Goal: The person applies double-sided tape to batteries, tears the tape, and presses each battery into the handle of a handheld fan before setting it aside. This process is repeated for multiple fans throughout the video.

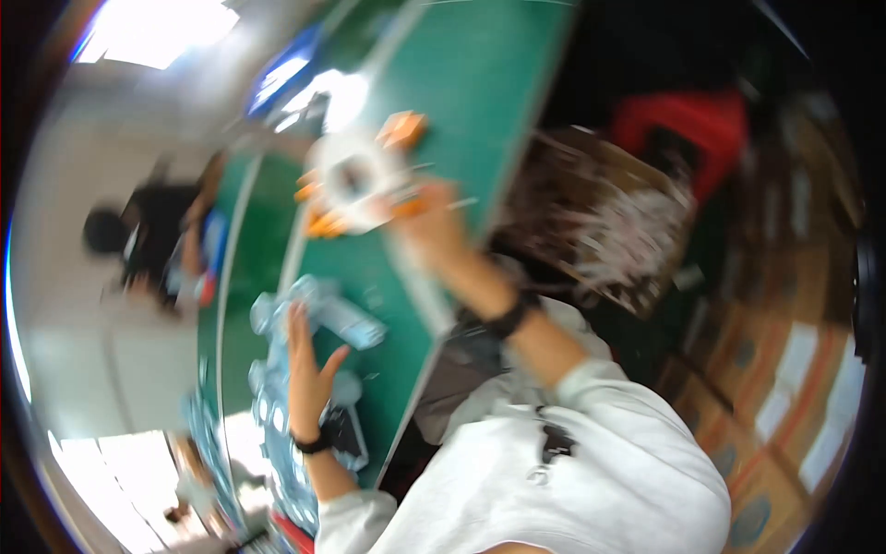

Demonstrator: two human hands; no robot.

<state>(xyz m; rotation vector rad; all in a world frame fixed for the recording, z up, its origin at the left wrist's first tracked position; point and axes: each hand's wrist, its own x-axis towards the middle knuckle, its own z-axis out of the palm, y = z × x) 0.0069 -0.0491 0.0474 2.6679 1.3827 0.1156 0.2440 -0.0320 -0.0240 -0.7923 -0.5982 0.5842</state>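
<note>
My left hand (311, 369) is raised with its fingers stretched and thumb apart, over or beside a pile of translucent light-blue plastic pieces (277, 406) on the green table (461, 83). I cannot make out whether it touches them. My right hand (432, 222) reaches across the table to the edge of a white ring-shaped thing (374, 152) with a dark hole, perhaps a roll. Motion smears its fingers, so their grip is unclear. Several orange pieces (326, 224) lie around the white ring, and an orange block (403, 129) sits just beyond it.
To the right of the table, an open cardboard box (683, 198) holds pale, strip-like scraps. A red stool-like thing (729, 120) stands behind it. Cardboard cartons (748, 397) are stacked at the far right. Across the table at left is a person in black (161, 222).
</note>
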